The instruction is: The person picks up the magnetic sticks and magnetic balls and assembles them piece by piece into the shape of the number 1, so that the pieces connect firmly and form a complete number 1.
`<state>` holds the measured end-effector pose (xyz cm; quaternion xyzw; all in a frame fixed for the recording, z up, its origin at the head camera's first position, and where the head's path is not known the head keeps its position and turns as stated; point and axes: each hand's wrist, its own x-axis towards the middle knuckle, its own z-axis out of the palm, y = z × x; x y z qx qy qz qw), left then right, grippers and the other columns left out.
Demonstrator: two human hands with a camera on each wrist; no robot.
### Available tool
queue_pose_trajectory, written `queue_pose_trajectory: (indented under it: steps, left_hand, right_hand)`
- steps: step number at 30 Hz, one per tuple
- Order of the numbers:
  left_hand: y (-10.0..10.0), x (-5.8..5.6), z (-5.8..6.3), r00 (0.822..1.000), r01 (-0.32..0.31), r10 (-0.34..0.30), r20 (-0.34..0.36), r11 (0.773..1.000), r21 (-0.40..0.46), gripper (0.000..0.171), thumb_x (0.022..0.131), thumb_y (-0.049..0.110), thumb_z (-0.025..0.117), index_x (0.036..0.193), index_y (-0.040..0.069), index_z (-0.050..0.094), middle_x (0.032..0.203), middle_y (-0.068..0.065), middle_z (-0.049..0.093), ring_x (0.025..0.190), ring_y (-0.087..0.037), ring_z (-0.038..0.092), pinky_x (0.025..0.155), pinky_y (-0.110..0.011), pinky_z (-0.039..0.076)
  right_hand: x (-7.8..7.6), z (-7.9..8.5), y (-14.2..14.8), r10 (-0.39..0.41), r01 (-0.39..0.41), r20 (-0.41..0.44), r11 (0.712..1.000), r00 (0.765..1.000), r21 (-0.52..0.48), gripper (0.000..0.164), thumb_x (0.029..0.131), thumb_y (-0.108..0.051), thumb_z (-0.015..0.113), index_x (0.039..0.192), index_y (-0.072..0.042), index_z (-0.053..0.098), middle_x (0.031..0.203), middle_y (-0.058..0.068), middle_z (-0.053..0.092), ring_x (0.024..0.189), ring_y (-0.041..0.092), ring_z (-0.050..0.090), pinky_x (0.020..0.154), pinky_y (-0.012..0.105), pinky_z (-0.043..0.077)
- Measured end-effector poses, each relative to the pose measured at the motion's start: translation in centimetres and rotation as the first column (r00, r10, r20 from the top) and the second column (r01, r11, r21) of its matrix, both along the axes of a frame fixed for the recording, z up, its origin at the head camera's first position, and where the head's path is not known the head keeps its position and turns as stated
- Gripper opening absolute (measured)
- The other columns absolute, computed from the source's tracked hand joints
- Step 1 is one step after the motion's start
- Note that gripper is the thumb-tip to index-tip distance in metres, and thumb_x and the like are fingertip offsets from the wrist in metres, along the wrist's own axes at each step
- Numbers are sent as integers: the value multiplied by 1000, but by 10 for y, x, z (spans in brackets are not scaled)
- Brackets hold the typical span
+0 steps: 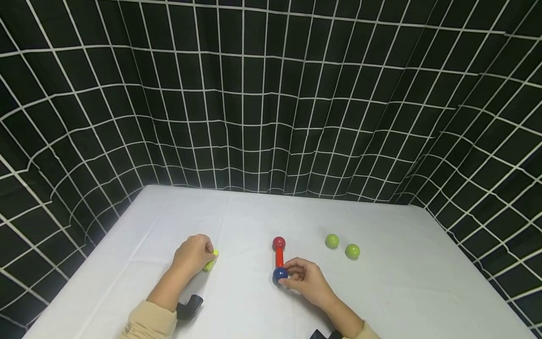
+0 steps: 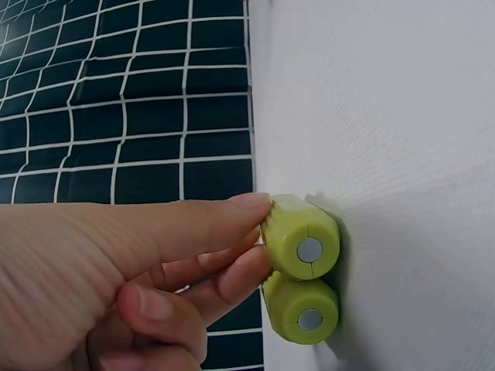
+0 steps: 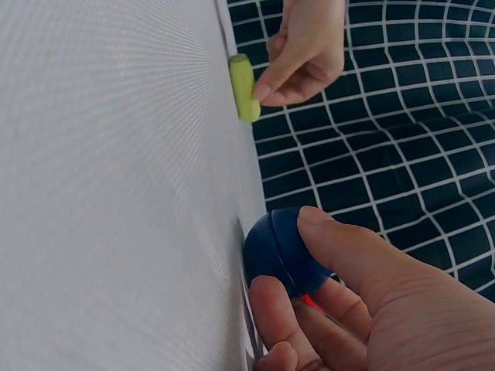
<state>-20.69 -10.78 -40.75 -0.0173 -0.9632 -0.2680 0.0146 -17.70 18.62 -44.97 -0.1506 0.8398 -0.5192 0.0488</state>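
Right hand (image 1: 308, 284) pinches blue ball (image 1: 279, 275), probably steadying the red stick (image 1: 279, 257) beyond it. Left of that ball, left hand (image 1: 193, 254) pinches a green stick (image 2: 300, 238) touching its twin (image 2: 302, 311), likely for control.

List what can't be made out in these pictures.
Left wrist view: far ends of green rods, behind near ends.
Head view: part of green rods, behind left hand.
Right wrist view: most of red rod, behind blue ball and right hand.
Head view: right sleeve, cut by bottom edge.
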Motion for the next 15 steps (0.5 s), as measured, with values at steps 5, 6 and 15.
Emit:
queue_pose_trajectory:
  steps: [5, 6, 15]
  left_hand:
    - [1, -1, -1, 1000, 3, -3, -7, 1000, 0, 14, 72, 12, 75, 77, 4, 64, 67, -3, 62, 58, -11, 54, 54, -25, 45]
    - [1, -1, -1, 1000, 7, -7, -9, 1000, -2, 14, 72, 12, 75, 77, 4, 64, 67, -3, 62, 58, -11, 54, 54, -25, 45]
    - [1, 0, -3, 1000, 22, -23, -16, 999, -31, 15, 73, 13, 75, 76, 4, 65, 69, -4, 64, 58, -12, 54, 54, -25, 46]
  right_hand:
    - [-1, 1, 0, -5, 5, 4, 1000, 1000, -1, 32, 76, -18, 76, 100, 0, 63, 93, 15, 70, 61, 2, 53, 54, 15, 46]
    - [-1, 1, 0, -7, 7, 8, 1000, 1000, -4, 32, 76, -17, 76, 100, 0, 63, 93, 15, 70, 61, 3, 53, 54, 15, 46]
    - [0, 3, -2, -17, 17, 34, 1000, 999, 1, 34, 75, -17, 76, 101, 0, 62, 95, 15, 70, 61, 3, 54, 54, 15, 46]
